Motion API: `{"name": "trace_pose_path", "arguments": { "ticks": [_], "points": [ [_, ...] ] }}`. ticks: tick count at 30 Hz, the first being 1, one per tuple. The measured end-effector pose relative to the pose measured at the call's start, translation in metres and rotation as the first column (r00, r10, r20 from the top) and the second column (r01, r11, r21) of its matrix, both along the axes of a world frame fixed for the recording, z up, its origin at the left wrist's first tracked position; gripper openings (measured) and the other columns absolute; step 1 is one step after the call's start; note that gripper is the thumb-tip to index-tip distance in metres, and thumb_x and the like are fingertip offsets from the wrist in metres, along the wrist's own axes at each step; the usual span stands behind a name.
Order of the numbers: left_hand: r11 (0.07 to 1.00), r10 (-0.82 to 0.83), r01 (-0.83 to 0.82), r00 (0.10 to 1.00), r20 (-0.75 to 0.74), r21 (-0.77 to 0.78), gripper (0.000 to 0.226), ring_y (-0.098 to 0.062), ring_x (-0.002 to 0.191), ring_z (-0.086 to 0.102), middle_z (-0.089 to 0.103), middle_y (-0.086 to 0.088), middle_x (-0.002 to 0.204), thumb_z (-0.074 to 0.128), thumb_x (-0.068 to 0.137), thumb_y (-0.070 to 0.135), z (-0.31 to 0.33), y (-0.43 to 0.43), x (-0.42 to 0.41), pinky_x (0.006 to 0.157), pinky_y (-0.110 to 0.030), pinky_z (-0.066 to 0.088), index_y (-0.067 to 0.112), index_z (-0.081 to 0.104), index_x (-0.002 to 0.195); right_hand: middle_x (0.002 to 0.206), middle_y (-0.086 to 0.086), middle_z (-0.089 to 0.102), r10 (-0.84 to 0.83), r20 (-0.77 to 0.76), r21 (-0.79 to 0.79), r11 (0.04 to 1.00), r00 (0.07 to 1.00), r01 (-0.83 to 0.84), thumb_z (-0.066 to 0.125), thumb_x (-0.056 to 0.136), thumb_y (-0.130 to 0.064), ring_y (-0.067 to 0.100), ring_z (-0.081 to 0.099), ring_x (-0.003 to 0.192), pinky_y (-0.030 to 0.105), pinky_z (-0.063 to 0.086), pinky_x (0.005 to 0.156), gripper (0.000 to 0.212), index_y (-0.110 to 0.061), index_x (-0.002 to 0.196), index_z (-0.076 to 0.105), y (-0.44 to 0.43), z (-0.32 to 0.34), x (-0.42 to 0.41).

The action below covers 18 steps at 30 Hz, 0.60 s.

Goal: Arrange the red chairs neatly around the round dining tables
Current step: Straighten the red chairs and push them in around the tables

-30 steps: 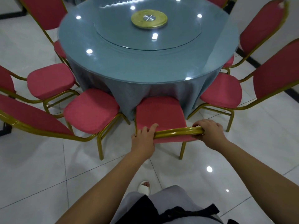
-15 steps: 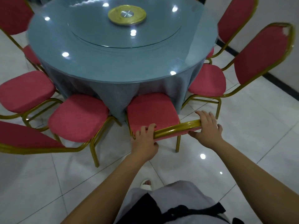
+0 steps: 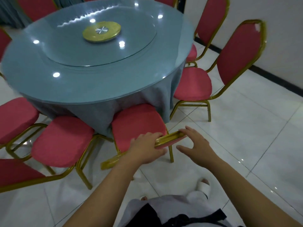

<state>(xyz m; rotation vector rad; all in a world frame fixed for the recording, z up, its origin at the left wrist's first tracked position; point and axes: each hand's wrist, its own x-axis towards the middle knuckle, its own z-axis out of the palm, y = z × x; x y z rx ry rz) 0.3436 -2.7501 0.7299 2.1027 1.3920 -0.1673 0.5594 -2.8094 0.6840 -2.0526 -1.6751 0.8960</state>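
Grips the gold back rail (image 3: 170,138) of the red-cushioned metal-framed chair (image 3: 137,126) in curled left hand (image 3: 147,149), holds right hand (image 3: 196,147) spread-fingered beside it, seat front lost under grey-blue tablecloth (image 3: 98,112).

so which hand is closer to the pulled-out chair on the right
Right. The right hand is open just short of that chair; the left hand is further left, gripping the middle chair's back rail.
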Motion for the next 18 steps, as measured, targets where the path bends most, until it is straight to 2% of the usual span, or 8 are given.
{"name": "trace_pose_path", "arguments": {
  "ticks": [3, 7, 12, 15, 18],
  "points": [
    [0.998, -0.069, 0.070, 0.996, -0.061, 0.009, 0.062, -0.027, 0.125, 0.047, 0.051, 0.004, 0.137, 0.057, 0.083, 0.060, 0.003, 0.011, 0.073, 0.101, -0.049, 0.037, 0.046, 0.037, 0.140, 0.164, -0.006, 0.023, -0.093, -0.109, -0.065, 0.994, 0.990, 0.086, 0.066, 0.089, -0.048, 0.017, 0.022, 0.149, 0.048, 0.023, 0.121, 0.067, -0.041, 0.149, 0.035, -0.014, 0.001, 0.055],
    [0.998, 0.003, -0.002, 1.000, 0.017, -0.067, 0.070, -0.027, 0.140, 0.032, 0.036, 0.003, 0.153, 0.063, 0.086, 0.051, 0.000, 0.018, 0.166, 0.113, -0.049, 0.029, 0.043, 0.031, 0.148, 0.163, -0.006, 0.026, -0.197, -0.209, -0.055, 0.980, 0.958, 0.189, 0.069, 0.089, -0.045, 0.018, 0.026, 0.148, 0.045, 0.026, 0.120, 0.071, -0.036, 0.151, 0.035, -0.015, 0.014, 0.145],
    [0.989, 0.096, -0.077, 0.984, 0.150, -0.126, 0.071, -0.021, 0.147, 0.020, 0.024, 0.008, 0.160, 0.065, 0.089, 0.044, -0.009, 0.013, 0.266, 0.118, -0.048, 0.026, 0.043, 0.027, 0.150, 0.161, -0.006, 0.028, -0.243, -0.263, 0.001, 0.968, 0.934, 0.252, 0.071, 0.088, -0.043, 0.018, 0.028, 0.146, 0.043, 0.029, 0.118, 0.071, -0.038, 0.149, 0.034, -0.014, 0.026, 0.247],
    [0.973, 0.142, -0.098, 0.968, 0.208, -0.208, 0.076, -0.019, 0.147, 0.021, 0.020, 0.011, 0.161, 0.067, 0.089, 0.042, -0.016, 0.013, 0.312, 0.117, -0.045, 0.029, 0.044, 0.023, 0.151, 0.161, -0.007, 0.027, -0.250, -0.262, 0.008, 0.965, 0.932, 0.261, 0.071, 0.087, -0.045, 0.018, 0.028, 0.147, 0.042, 0.029, 0.117, 0.073, -0.041, 0.149, 0.033, -0.016, 0.025, 0.297],
    [0.970, 0.148, -0.101, 0.966, 0.213, -0.220, 0.081, -0.020, 0.145, 0.026, 0.026, 0.007, 0.159, 0.070, 0.088, 0.039, -0.016, 0.029, 0.347, 0.117, -0.044, 0.030, 0.039, 0.022, 0.153, 0.162, -0.009, 0.026, -0.285, -0.270, 0.007, 0.955, 0.920, 0.298, 0.071, 0.086, -0.048, 0.017, 0.027, 0.146, 0.041, 0.029, 0.116, 0.074, -0.044, 0.149, 0.031, -0.013, 0.026, 0.340]
  ]
}}
